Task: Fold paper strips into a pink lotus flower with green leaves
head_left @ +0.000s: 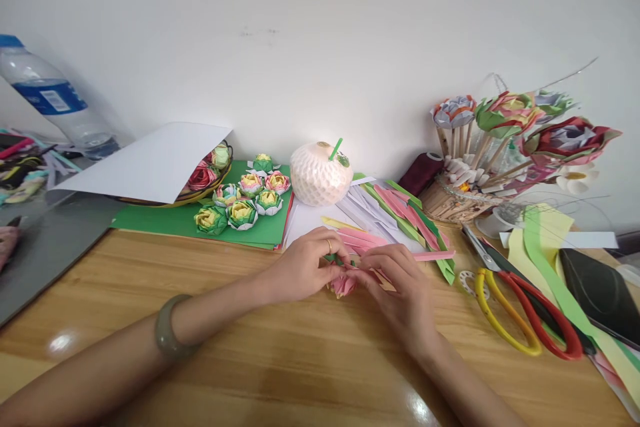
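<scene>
A small pink and green paper flower (343, 285) sits low over the wooden table, partly covered by fingers. My left hand (305, 265) pinches its upper left side with thumb and forefinger; a ring is on one finger and a bangle on the wrist. From the other side my right hand (400, 287) closes its thumb and fingers on the flower's petals. Just behind the hands lie folded pink paper strips (363, 240). Finished-looking paper flowers (242, 213) stand in a group on green paper sheets (150, 223) to the left.
A white coconut-shaped ornament (321, 173) stands at the back. Red and yellow scissors (525, 313) and a black phone (600, 293) lie right. Behind them is a wooden pot (457, 200) of paper flowers. White paper (150, 160) covers a basket; a water bottle (55, 97) stands far left.
</scene>
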A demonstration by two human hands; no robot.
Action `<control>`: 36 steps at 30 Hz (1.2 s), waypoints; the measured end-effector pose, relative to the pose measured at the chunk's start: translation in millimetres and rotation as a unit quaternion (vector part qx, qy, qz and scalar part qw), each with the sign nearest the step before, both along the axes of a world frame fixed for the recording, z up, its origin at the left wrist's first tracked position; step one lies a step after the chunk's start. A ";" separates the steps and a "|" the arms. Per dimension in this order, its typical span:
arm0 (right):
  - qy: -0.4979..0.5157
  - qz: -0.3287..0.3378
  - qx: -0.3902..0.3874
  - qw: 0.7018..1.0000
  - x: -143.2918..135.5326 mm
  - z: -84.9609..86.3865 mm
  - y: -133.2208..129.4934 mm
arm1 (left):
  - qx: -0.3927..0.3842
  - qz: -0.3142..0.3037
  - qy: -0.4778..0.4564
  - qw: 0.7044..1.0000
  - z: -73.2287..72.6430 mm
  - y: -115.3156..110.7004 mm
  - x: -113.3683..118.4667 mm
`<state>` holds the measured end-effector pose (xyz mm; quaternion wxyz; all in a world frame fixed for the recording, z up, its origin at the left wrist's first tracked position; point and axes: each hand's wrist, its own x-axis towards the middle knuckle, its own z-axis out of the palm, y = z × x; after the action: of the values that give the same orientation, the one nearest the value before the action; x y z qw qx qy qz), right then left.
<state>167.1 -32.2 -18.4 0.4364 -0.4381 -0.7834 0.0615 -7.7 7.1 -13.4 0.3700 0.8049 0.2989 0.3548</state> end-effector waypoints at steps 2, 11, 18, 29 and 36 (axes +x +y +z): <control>0.052 0.041 -0.070 0.995 0.2 4.0 1.4 | -0.074 -0.017 -0.031 0.997 0.0 2.5 0.3; 0.233 0.116 -0.366 0.894 -3.2 9.2 3.9 | -0.262 -0.039 -0.101 0.959 2.7 7.4 -0.1; 0.311 0.131 -0.435 0.835 -5.0 9.9 5.7 | -0.387 0.001 -0.097 0.917 3.8 9.5 0.5; 0.333 0.125 -0.490 0.796 -2.9 9.6 7.8 | -0.426 -0.003 -0.077 0.901 4.0 9.6 -0.4; 0.311 0.139 -0.502 0.795 -1.3 9.7 7.7 | -0.442 -0.067 -0.076 0.891 2.8 9.3 -2.4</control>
<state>165.8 -24.5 -8.7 0.3623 -0.4397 -0.5174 0.6385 -10.2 16.4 -10.6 0.7323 0.5467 0.3409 0.2207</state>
